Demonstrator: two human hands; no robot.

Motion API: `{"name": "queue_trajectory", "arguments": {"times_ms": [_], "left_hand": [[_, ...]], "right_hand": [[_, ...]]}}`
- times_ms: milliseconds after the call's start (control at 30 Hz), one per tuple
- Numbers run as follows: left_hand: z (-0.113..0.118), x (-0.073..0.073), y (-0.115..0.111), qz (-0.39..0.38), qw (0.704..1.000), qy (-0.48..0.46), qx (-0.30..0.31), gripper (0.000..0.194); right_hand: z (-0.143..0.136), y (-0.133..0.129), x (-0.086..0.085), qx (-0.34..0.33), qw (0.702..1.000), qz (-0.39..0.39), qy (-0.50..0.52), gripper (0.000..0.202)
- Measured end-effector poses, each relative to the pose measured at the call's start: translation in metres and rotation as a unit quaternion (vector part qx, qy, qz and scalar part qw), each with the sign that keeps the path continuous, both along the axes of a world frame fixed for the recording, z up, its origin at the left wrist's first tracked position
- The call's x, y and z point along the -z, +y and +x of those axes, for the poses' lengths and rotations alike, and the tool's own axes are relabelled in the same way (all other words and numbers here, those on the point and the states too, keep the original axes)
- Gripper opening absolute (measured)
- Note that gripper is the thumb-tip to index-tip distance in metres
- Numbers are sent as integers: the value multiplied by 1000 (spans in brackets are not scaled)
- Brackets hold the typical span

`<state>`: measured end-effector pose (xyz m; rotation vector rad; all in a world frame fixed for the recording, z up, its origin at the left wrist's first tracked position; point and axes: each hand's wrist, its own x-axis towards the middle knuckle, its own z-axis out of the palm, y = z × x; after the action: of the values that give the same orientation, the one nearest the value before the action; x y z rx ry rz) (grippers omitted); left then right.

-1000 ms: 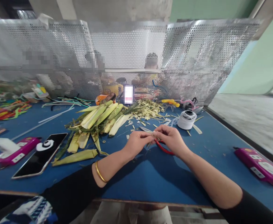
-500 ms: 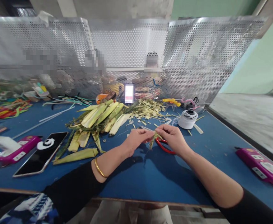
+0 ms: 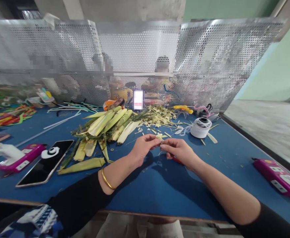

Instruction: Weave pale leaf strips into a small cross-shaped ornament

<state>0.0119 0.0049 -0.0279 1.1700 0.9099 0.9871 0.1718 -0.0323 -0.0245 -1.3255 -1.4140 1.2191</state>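
A small bunch of corn husk strips (image 3: 160,136) is pinched between the fingertips of my two hands. My left hand (image 3: 145,147) is closed on it from the left, thumb and forefinger together. From the right, my right hand (image 3: 178,150) pinches it too, and a thin thread seems to hang below. Red-handled scissors (image 3: 177,160) lie on the table, mostly hidden under my right hand. Left of my hands, a heap of whole corn husks (image 3: 110,124) is spread out. A pile of cut husk scraps (image 3: 158,115) lies beyond my fingers.
A white thread spool (image 3: 200,128) stands right of my hands, near a yellow tool (image 3: 183,108). On the left are a phone (image 3: 46,165) and a magenta case (image 3: 31,157); another magenta case (image 3: 278,175) is far right. A perforated metal screen (image 3: 137,49) closes the back, people behind it.
The husk bunch has turned, its end now pointing up and away instead of hanging down. My right hand has shifted slightly left and covers more of the red scissor handles.
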Motion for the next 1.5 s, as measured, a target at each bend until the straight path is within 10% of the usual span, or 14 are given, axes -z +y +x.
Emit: {"name": "queue_trajectory", "arguments": {"times_ms": [1000, 1100, 1233, 1300, 1400, 1500], "left_hand": [[-2, -1, 3, 13, 999, 26, 19, 39], [-6, -2, 9, -26, 999, -5, -45, 52], [-12, -2, 20, -26, 990, -18, -136, 52], [-14, -2, 24, -23, 986, -26, -166, 48], [-14, -1, 26, -16, 982, -25, -185, 42], [-13, -1, 24, 3, 985, 3, -170, 36]], "right_hand": [[-1, -1, 3, 13, 983, 108, -146, 27], [5, -4, 1, -95, 987, 16, -130, 22], [12, -10, -3, -369, 909, -143, -129, 18], [14, -8, -4, -326, 936, -113, -74, 21], [20, 4, -6, -96, 992, 40, 68, 36], [33, 15, -10, 60, 994, 96, -10, 45]]}}
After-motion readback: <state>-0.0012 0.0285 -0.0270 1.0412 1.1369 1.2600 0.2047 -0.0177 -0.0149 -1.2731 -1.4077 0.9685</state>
